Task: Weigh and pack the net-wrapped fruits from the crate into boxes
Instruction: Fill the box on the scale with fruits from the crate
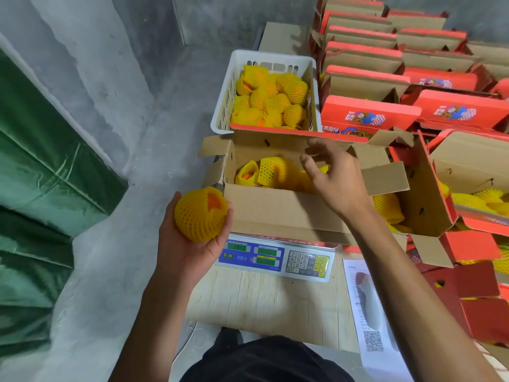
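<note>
Here, the left hand [190, 244] cups 1 net-wrapped fruit [201, 213] beside the open box [278, 210], which sits on 1 scale [278, 257] on the worktop [261, 301]. Inside the box lie perhaps 3 wrapped fruits [264, 172], partly hidden. Behind it, 1 white crate [223, 106] holds roughly 12 more. The right hand [333, 175] hovers over the box, fingers spread and holding nothing. Farther right, many red boxes [457, 108] stand in rows; 1 printed sheet [369, 312] lies on the worktop.
</note>
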Tool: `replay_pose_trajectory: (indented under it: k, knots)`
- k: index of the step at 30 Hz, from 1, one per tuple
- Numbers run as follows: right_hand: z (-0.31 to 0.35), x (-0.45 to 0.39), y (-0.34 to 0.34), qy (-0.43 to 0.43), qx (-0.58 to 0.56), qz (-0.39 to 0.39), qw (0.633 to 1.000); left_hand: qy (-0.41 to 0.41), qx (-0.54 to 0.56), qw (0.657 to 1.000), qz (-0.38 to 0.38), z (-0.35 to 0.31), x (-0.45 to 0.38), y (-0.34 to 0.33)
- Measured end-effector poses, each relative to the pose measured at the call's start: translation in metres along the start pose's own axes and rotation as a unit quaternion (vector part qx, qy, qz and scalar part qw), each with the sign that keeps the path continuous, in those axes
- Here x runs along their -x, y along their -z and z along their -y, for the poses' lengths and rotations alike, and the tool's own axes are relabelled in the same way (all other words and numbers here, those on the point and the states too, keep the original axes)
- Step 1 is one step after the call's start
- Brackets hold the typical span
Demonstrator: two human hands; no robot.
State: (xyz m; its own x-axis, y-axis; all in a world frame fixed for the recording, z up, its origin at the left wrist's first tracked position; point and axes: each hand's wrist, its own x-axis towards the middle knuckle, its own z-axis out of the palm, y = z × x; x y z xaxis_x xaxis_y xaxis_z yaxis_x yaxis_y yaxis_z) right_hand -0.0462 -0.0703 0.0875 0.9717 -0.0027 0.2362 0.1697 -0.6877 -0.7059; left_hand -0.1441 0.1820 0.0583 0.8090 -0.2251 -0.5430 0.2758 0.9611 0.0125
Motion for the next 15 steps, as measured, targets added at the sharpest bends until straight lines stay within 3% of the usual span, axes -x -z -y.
replay_pose_trajectory:
  k: [12,15]
  knots:
    - [0.029,0.034,-0.036,0.048,-0.121,0.031,0.991,-0.016,-0.002,1.0,-0.004,0.001,0.001,-0.001]
    - [0.05,0.048,-0.044,0.108,-0.184,0.093,0.973,-0.045,-0.078,0.996,0.005,0.001,-0.001,-0.006]
